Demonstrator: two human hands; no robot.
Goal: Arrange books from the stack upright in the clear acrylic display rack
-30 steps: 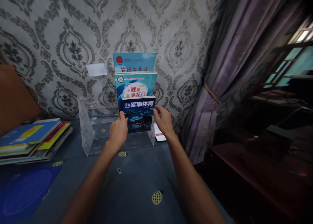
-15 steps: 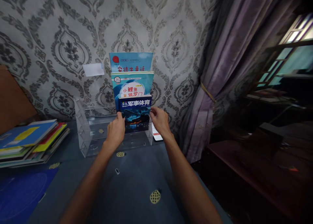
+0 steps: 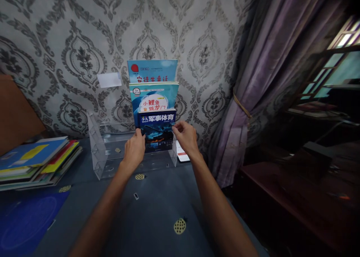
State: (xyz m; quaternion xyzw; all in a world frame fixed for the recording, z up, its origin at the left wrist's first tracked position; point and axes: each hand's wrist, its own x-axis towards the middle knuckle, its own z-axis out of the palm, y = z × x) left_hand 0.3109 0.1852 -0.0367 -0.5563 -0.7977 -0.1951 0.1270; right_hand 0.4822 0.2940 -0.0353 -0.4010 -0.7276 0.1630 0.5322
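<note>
A dark blue book (image 3: 157, 131) stands upright in the front tier of a clear acrylic rack (image 3: 97, 148), at its right end. My left hand (image 3: 135, 146) pinches the book's left edge. At the right edge is my right hand (image 3: 185, 135), its thumb and fingers closed on that edge. Behind, in higher tiers, stand a teal book (image 3: 154, 94) and a light blue book (image 3: 153, 69), each rising above the one in front. The left part of the rack holds no books.
Stacked books (image 3: 36, 159) lie at the left beside a brown board (image 3: 18, 116). A blue mat (image 3: 28, 219) is at the front left. Behind the rack's right end lies a phone (image 3: 182, 154). A purple curtain (image 3: 233, 137) hangs at the right; a patterned wall is behind.
The dark blue book sits slightly lower in the rack, with more of its lower cover showing between my hands. The whole view has shifted a little.
</note>
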